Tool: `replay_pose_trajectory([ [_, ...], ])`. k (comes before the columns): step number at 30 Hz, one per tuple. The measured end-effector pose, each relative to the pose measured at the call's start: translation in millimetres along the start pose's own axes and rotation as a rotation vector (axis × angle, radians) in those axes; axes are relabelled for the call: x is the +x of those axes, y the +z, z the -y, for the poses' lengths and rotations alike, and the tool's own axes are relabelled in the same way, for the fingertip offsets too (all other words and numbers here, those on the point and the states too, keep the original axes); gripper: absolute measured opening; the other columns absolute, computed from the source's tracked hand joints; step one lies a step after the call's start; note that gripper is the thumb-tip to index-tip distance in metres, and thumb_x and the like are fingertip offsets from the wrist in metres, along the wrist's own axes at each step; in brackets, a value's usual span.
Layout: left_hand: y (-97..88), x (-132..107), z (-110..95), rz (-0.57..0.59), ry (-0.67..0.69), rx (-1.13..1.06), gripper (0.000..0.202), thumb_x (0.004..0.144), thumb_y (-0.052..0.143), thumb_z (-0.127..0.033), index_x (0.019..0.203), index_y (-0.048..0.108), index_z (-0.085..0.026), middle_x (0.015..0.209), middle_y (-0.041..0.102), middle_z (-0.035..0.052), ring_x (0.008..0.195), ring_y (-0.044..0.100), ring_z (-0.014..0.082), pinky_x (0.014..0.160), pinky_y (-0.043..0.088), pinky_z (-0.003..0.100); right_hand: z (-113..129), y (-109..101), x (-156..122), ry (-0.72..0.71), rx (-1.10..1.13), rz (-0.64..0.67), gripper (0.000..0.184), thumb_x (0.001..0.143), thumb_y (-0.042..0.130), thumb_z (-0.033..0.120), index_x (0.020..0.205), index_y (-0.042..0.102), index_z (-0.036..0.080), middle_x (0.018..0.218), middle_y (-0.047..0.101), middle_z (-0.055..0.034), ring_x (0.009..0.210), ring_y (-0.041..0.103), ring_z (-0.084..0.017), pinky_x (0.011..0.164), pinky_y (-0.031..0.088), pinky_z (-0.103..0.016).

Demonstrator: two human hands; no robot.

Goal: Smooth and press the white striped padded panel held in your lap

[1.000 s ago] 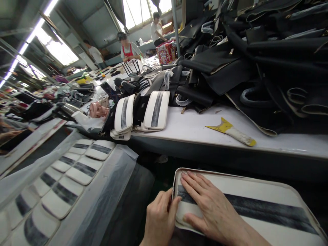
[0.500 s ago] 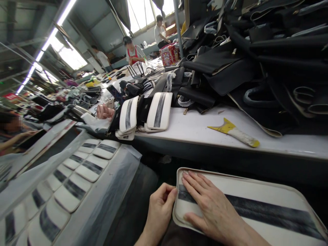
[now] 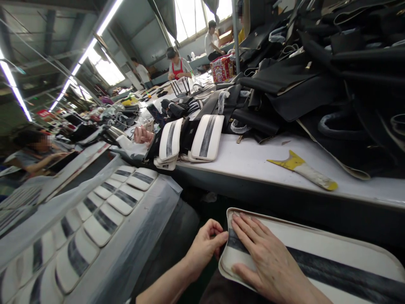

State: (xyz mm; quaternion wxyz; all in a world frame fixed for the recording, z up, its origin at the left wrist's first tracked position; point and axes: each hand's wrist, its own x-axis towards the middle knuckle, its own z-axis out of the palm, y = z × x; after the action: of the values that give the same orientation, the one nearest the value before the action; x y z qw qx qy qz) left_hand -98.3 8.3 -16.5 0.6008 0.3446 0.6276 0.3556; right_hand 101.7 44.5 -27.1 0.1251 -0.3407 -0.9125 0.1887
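Observation:
A long white panel (image 3: 319,236) with rounded corners and a dark lengthwise stripe lies low in front of me, apparently of leather-like material in layers. My right hand (image 3: 262,249) is flat on its left end, fingers stretched out and pressing on the surface. At the panel's left edge, my left hand (image 3: 207,245) has curled fingers, its thumb tip against the edge and a finger partly hidden beneath. Smaller striped white pieces (image 3: 122,199) are laid out in overlapping rows on a plastic-covered surface (image 3: 152,211) at my left.
On the white table (image 3: 240,158) ahead are stacks of striped white pieces (image 3: 207,137), a yellow-and-white flat tool (image 3: 303,169), a small pink fan (image 3: 142,134) and a heap of black bag parts (image 3: 303,93). People work at the left and farther back.
The view has turned slightly left. My left hand has shifted a little at the panel's edge, its forefinger and thumb looser than before. My right hand stays flat on the panel.

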Motion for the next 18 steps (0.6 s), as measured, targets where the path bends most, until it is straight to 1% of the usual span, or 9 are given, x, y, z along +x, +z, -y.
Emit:
replay_pose_trajectory([
  [6, 3.7, -1.2, 3.9, -0.03, 0.015, 0.02, 0.03, 0.084, 0.065, -0.041, 0.087, 0.047, -0.018, 0.069, 0.046, -0.0072, 0.054, 0.038, 0.0055, 0.048, 0.03, 0.018, -0.7, 5.2, -1.5, -0.027, -0.04, -0.039, 0.09, 0.079, 0.064, 0.048, 0.154, 0.024, 0.021, 0.16, 0.016, -0.0019, 0.146, 0.025, -0.026, 0.118, 0.033, -0.047],
  [9, 6.3, -0.3, 8.6, -0.051, 0.02, 0.019, 0.03, 0.085, 0.064, -0.042, 0.088, 0.046, -0.019, 0.07, 0.045, -0.007, 0.054, 0.035, 0.0065, 0.047, 0.027, 0.02, -0.9, 3.9, -1.3, -0.026, -0.05, -0.071, 0.089, 0.08, 0.064, 0.049, 0.154, 0.024, 0.021, 0.16, 0.018, -0.0013, 0.145, 0.028, -0.025, 0.118, 0.034, -0.047],
  [10, 7.3, 0.9, 9.8, -0.062, 0.034, 0.014, 0.029, 0.084, 0.064, -0.042, 0.088, 0.046, -0.019, 0.071, 0.045, -0.0065, 0.056, 0.036, 0.0073, 0.048, 0.029, 0.021, -1.4, 2.9, -0.6, -0.023, -0.051, -0.079, 0.088, 0.081, 0.063, 0.049, 0.154, 0.024, 0.021, 0.16, 0.019, -0.0009, 0.145, 0.029, -0.025, 0.118, 0.034, -0.046],
  [13, 11.8, 4.7, 11.3, -0.126, 0.09, -0.012, 0.027, 0.083, 0.065, -0.039, 0.087, 0.046, -0.02, 0.076, 0.045, -0.0048, 0.068, 0.04, 0.0101, 0.061, 0.036, 0.022, -4.5, 1.2, 1.8, -0.033, -0.058, -0.098, 0.088, 0.083, 0.062, 0.047, 0.155, 0.02, 0.02, 0.16, 0.022, -0.0002, 0.144, 0.03, -0.024, 0.117, 0.035, -0.044],
  [15, 16.7, 4.6, 12.3, -0.188, 0.126, -0.028, 0.024, 0.082, 0.064, -0.035, 0.085, 0.046, -0.02, 0.077, 0.045, -0.004, 0.074, 0.041, 0.0114, 0.069, 0.037, 0.024, -6.8, 2.2, 1.6, -0.084, -0.057, -0.129, 0.088, 0.084, 0.061, 0.047, 0.155, 0.018, 0.02, 0.159, 0.024, -0.0016, 0.143, 0.033, -0.026, 0.114, 0.039, -0.045],
  [16, 19.7, 3.5, 13.7, -0.22, 0.144, -0.037, 0.022, 0.081, 0.064, -0.033, 0.084, 0.047, -0.019, 0.076, 0.045, -0.0039, 0.074, 0.041, 0.0118, 0.07, 0.037, 0.024, -7.3, 3.0, 0.9, -0.123, -0.041, -0.16, 0.087, 0.084, 0.061, 0.048, 0.155, 0.019, 0.021, 0.158, 0.027, -0.0024, 0.14, 0.037, -0.028, 0.111, 0.042, -0.046],
  [18, 25.6, 1.6, 20.2, -0.283, 0.165, -0.069, 0.019, 0.076, 0.066, -0.027, 0.08, 0.048, -0.019, 0.072, 0.045, -0.004, 0.071, 0.041, 0.0122, 0.067, 0.036, 0.025, -6.4, 3.8, 0.5, -0.189, 0.05, -0.22, 0.081, 0.084, 0.062, 0.051, 0.153, 0.028, 0.027, 0.155, 0.036, -0.0029, 0.134, 0.045, -0.032, 0.105, 0.046, -0.048],
])
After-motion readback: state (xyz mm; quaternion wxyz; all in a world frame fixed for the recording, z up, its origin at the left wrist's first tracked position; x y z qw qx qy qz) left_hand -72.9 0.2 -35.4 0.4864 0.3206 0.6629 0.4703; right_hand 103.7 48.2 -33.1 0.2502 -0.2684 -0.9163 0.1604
